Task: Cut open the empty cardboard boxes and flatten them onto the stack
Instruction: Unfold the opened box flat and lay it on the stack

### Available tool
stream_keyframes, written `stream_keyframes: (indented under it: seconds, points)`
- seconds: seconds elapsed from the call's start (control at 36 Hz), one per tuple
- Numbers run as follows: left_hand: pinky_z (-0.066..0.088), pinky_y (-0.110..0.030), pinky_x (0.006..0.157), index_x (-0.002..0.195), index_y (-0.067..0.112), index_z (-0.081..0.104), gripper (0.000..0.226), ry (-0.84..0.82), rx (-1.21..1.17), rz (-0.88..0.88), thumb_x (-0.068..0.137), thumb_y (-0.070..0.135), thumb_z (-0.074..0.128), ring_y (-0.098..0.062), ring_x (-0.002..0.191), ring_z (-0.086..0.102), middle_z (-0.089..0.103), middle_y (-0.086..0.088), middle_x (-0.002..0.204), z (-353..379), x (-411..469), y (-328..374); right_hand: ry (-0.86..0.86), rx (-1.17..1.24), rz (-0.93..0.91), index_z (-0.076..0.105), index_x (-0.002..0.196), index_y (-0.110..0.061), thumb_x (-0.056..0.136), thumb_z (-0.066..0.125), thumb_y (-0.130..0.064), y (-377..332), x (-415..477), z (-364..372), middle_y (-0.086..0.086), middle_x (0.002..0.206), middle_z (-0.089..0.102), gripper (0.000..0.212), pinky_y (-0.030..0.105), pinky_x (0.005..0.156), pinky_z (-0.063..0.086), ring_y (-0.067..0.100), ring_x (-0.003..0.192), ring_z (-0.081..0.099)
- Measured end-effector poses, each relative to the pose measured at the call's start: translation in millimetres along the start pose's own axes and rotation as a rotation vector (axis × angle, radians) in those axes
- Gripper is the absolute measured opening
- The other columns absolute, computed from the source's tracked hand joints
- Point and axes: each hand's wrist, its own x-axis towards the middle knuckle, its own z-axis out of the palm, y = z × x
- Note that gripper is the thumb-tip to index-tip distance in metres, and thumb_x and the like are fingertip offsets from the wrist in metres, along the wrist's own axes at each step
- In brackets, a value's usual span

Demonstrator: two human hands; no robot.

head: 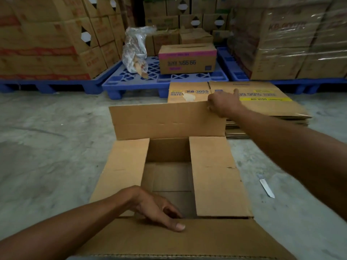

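An open brown cardboard box (216, 181) stands on the concrete floor in front of me, all of its top flaps spread and its inside empty. My left hand (157, 209) grips the near flap at its fold, fingers curled over the edge into the box. My right hand (223, 105) pinches the top right corner of the upright far flap. Behind that flap lies the stack of flattened boxes (262, 104), its top sheet printed with "KB-2055". A knife (266, 187) with a pale blade lies on the floor to the right of the box, touched by neither hand.
Blue plastic pallets (131, 81) line the back. One carries a closed carton with a pink band (187, 59) and a crumpled clear plastic bag (134, 49). Tall stacks of cartons stand at left (47, 38) and, shrink-wrapped, at right (291, 38). Bare concrete lies left of the box.
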Motion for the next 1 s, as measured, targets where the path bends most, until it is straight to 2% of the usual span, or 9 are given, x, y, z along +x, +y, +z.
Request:
stream_keyframes:
  seconds: [0.14, 0.25, 0.33, 0.42, 0.5, 0.67, 0.75, 0.89, 1.0]
  points:
    - [0.045, -0.043, 0.113, 0.141, 0.031, 0.059, 0.068, 0.069, -0.036, 0.012, 0.088, 0.073, 0.056, -0.015, 0.129, 0.056, 0.061, 0.006, 0.142, -10, 2, -5, 0.331, -0.207, -0.073, 0.05, 0.127, -0.01, 0.086, 0.065, -0.017, -34, -30, 48, 0.016, 0.121, 0.048, 0.044, 0.049, 0.097, 0.04, 0.031, 0.109, 0.047]
    - [0.053, -0.03, 0.093, 0.126, 0.023, 0.07, 0.046, 0.621, 0.157, 0.104, 0.094, 0.056, 0.063, -0.009, 0.112, 0.063, 0.07, 0.004, 0.126, -12, 2, -17, -0.047, 0.049, -0.027, 0.045, 0.137, -0.014, 0.088, 0.064, -0.054, -67, -63, 67, 0.015, 0.134, 0.047, 0.066, 0.05, 0.099, 0.045, 0.033, 0.12, 0.05]
    - [0.037, -0.039, 0.108, 0.136, 0.032, 0.057, 0.046, 1.02, 0.564, -0.069, 0.092, 0.043, 0.068, -0.018, 0.133, 0.046, 0.053, 0.001, 0.144, -26, 0, -26, -0.38, 0.099, 0.036, 0.024, 0.154, -0.021, 0.07, 0.063, -0.081, -87, -92, 72, 0.013, 0.16, 0.021, 0.11, 0.063, 0.106, 0.033, 0.045, 0.139, 0.032]
    - [0.007, -0.072, 0.117, 0.158, 0.04, 0.019, 0.088, 0.865, 0.589, -0.452, 0.087, 0.039, 0.071, -0.043, 0.155, -0.005, -0.002, -0.003, 0.171, -42, -6, -32, -0.489, 0.147, 0.079, 0.014, 0.158, -0.024, 0.072, 0.066, -0.076, -86, -104, 74, 0.009, 0.165, 0.011, 0.112, 0.067, 0.111, 0.029, 0.047, 0.145, 0.023]
    - [0.014, -0.07, 0.121, 0.16, 0.044, -0.005, 0.103, 0.753, 0.351, -0.523, 0.09, 0.033, 0.069, -0.05, 0.154, -0.005, -0.025, -0.008, 0.168, -56, -17, -39, -0.466, 0.217, 0.033, 0.021, 0.156, -0.017, 0.079, 0.062, -0.07, -72, -102, 57, 0.014, 0.162, 0.024, 0.102, 0.054, 0.113, 0.037, 0.04, 0.143, 0.035]
    - [0.057, -0.036, 0.085, 0.159, 0.043, 0.01, 0.098, 0.886, -0.086, -0.08, 0.088, -0.005, 0.058, -0.023, 0.123, 0.054, 0.025, -0.003, 0.161, -86, -98, -48, -0.441, 0.714, 0.154, 0.039, 0.145, -0.011, 0.099, 0.044, -0.048, -18, -89, 13, 0.016, 0.139, 0.05, 0.059, 0.051, 0.082, 0.059, 0.036, 0.116, 0.056]
    - [0.06, -0.049, 0.08, 0.152, 0.054, 0.019, 0.089, 0.994, -0.387, 0.018, 0.094, -0.007, 0.048, -0.03, 0.109, 0.061, 0.047, -0.003, 0.14, -94, -146, -68, -0.409, 0.946, 0.194, 0.047, 0.131, -0.015, 0.106, 0.032, -0.04, 23, -96, 2, 0.014, 0.122, 0.054, 0.038, 0.041, 0.069, 0.056, 0.03, 0.103, 0.058]
    - [0.054, -0.062, 0.093, 0.148, 0.055, 0.029, 0.099, 1.109, -0.631, -0.058, 0.078, -0.013, 0.049, -0.042, 0.115, 0.055, 0.036, -0.015, 0.148, -92, -172, -105, -0.33, 1.113, 0.272, 0.056, 0.108, -0.004, 0.098, 0.039, -0.033, 66, -108, 11, 0.028, 0.106, 0.06, 0.035, 0.056, 0.1, 0.049, 0.04, 0.099, 0.061]
    - [0.052, -0.064, 0.095, 0.153, 0.051, 0.022, 0.094, 1.052, -0.669, -0.057, 0.086, -0.006, 0.055, -0.044, 0.115, 0.055, 0.038, -0.013, 0.144, -86, -171, -96, -0.335, 1.078, 0.246, 0.046, 0.086, -0.014, 0.104, 0.034, -0.03, 52, -113, 4, 0.009, 0.08, 0.052, 0.026, 0.037, 0.074, 0.045, 0.024, 0.075, 0.052]
